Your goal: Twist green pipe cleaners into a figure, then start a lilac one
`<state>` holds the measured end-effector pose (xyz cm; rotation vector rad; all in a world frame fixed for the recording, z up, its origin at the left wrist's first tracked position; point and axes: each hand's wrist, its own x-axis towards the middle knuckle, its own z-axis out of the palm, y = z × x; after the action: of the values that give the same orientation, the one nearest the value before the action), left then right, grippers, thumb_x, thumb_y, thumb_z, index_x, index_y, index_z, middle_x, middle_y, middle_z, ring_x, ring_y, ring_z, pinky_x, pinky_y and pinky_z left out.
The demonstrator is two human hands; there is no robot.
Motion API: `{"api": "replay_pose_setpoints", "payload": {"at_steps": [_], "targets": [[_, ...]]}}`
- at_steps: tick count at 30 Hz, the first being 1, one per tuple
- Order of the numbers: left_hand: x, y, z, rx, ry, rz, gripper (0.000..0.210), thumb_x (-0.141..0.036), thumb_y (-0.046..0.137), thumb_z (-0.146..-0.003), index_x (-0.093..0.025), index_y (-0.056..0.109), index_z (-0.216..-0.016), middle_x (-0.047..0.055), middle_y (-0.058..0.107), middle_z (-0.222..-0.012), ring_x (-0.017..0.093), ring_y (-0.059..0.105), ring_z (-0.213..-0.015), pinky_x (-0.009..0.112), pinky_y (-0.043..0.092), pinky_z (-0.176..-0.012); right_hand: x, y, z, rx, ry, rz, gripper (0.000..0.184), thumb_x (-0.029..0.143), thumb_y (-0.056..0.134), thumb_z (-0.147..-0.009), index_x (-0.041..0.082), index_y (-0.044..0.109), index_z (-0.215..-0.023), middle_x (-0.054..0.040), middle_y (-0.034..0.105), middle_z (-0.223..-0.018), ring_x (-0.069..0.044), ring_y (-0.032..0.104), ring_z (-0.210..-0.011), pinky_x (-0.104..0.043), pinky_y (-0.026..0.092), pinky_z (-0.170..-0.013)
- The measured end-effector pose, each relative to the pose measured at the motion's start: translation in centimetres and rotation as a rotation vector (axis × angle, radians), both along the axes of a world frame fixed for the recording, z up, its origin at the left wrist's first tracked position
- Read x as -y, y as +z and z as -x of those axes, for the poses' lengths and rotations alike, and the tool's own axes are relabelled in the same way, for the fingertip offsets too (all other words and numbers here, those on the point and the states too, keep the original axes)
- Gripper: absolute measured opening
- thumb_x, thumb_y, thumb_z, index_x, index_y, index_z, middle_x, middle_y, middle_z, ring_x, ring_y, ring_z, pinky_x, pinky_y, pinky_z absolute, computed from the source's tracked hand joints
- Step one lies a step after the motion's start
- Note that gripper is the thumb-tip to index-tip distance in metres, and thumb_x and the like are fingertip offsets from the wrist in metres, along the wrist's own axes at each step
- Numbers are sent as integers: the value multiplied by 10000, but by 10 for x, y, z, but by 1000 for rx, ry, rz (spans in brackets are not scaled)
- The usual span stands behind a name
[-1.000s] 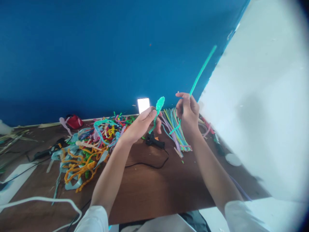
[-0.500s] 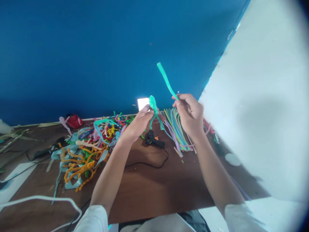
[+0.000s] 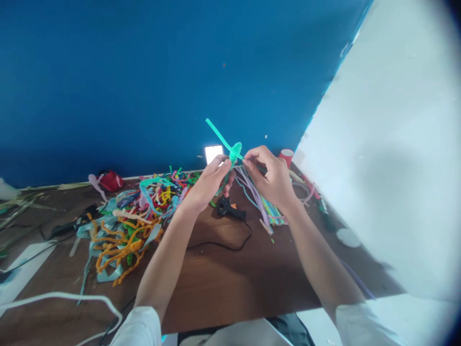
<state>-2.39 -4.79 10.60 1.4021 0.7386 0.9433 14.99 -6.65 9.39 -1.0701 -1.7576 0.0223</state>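
My left hand is closed on a small green pipe-cleaner figure, a wound body whose lower part is mostly hidden by my fingers. A straight green pipe cleaner lies slantwise across that figure, its far end pointing up and left. My right hand pinches its near end between thumb and finger, just right of the figure. Both hands are raised above the table. Below them a black glue gun rests on the wood with its cord trailing left.
A tangled heap of coloured pipe cleaners covers the left of the brown table. Straight pipe cleaners lie in a bundle beneath my right hand. A lit phone leans on the blue wall. A red roll stands at the right.
My right hand has come down and left, bringing the loose pipe cleaner across the figure. My left hand has tilted the figure slightly rightward, and its dangling legs are now mostly hidden.
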Motion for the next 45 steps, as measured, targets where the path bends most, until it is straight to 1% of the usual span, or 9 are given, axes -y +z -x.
{"api": "replay_pose_setpoints", "payload": {"at_steps": [9, 16, 23, 26, 31, 35, 40, 42, 45], "targets": [[-4, -5, -3, -53, 42, -186, 321, -490, 540, -933, -175, 520, -877, -24, 524, -686, 41, 448, -458, 170, 282, -383, 4, 3, 6, 78, 85, 7, 139, 240, 501, -948, 197, 633, -943, -18, 671, -797, -152, 593, -686, -271, 397, -654], [-7, -4, 2, 26, 255, -204, 317, -471, 580, -912, -185, 530, -784, -33, 492, -627, 41, 390, -448, 180, 238, -381, 4, 4, 1, 114, 81, 0, 189, 272, 530, -942, 221, 644, -1085, -34, 720, -924, -181, 642, -772, -283, 424, -678], [-11, -2, 4, 144, 302, -145, 369, -505, 601, -894, -193, 450, -768, -65, 353, -613, 28, 302, -441, 172, 216, -382, 4, 8, -10, 144, 41, 51, 247, 355, 513, -973, 199, 675, -869, -14, 691, -753, -152, 599, -660, -282, 384, -626], [-9, -1, 2, 125, 285, -150, 348, -477, 637, -879, -190, 467, -780, -80, 301, -584, 28, 279, -439, 168, 234, -397, 5, 9, -7, 64, 34, -10, 246, 354, 517, -973, 204, 672, -854, -18, 693, -764, -151, 605, -673, -282, 399, -626], [-6, 3, 3, 155, 367, -202, 467, -471, 618, -891, -201, 332, -639, -84, 243, -541, 33, 242, -428, 182, 203, -390, 4, 7, -8, -196, -166, -217, 245, 376, 532, -966, 208, 667, -849, -4, 628, -679, -138, 551, -607, -288, 386, -583], [-8, 3, 3, 173, 365, -169, 426, -491, 617, -884, -197, 399, -666, -55, 392, -566, 43, 339, -442, 193, 276, -404, 0, 3, -8, -298, -201, -236, 281, 418, 518, -968, 212, 649, -829, 8, 558, -627, -134, 505, -562, -290, 365, -552], [-9, 1, 0, 221, 415, -156, 343, -445, 657, -865, -205, 432, -769, 4, 647, -763, 47, 430, -485, 206, 358, -449, -2, -2, 0, -396, -273, -284, 259, 391, 502, -977, 217, 634, -839, 17, 533, -611, -130, 479, -530, -288, 358, -545], [-7, 1, -2, 200, 407, -156, 345, -455, 632, -879, -211, 411, -778, 10, 672, -776, 48, 419, -473, 213, 356, -448, -3, -6, 4, -343, -254, -263, 239, 375, 501, -977, 217, 637, -859, 0, 583, -667, -142, 518, -580, -289, 374, -565], [-7, -1, -2, 134, 372, -181, 300, -422, 598, -898, -217, 400, -807, -17, 645, -705, 46, 383, -426, 213, 318, -417, -8, -14, 12, -100, -138, -149, 218, 332, 512, -970, 210, 641, -844, -22, 644, -743, -155, 567, -665, -290, 382, -618]]}}
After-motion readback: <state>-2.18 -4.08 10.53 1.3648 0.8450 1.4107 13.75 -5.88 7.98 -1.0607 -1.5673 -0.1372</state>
